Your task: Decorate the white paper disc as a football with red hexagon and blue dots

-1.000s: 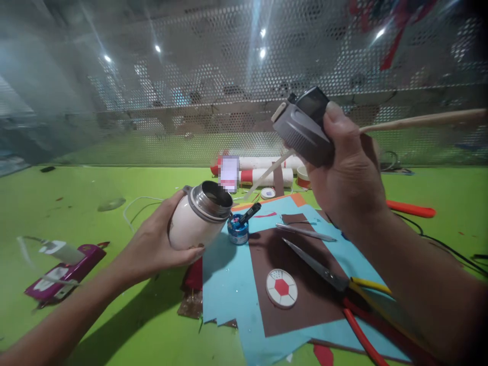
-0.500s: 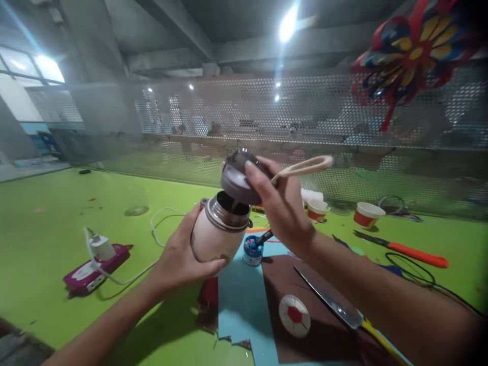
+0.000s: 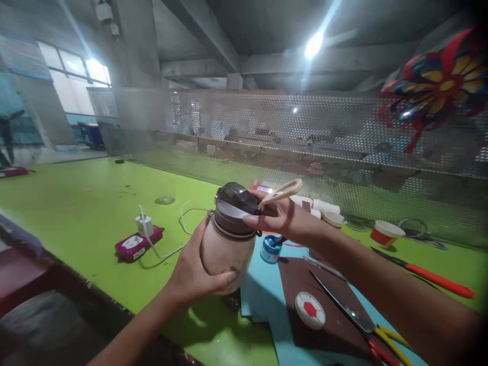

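Note:
A whitish, round-bodied bottle (image 3: 227,256) is held up over the green table, tilted slightly. My left hand (image 3: 192,267) wraps round its body from the left, thumb across the front. The dark grey lid (image 3: 234,206) sits on the bottle's mouth. My right hand (image 3: 276,216) grips the lid's right side, beside its beige strap loop (image 3: 284,192). Just right of the bottle, a small blue jar (image 3: 270,250) with a dark stick in it stands on light blue paper (image 3: 257,295).
Scissors (image 3: 354,315) and a white disc (image 3: 310,310) lie on brown paper (image 3: 290,284). Further right are red-handled pliers (image 3: 438,279) and paper cups (image 3: 387,234). A purple power strip (image 3: 139,245) with a white cable lies left. A perforated screen (image 3: 324,137) stands behind.
The lid has come down onto the open mouth of the bottle, with my right hand moving down with it. The camera view has turned left.

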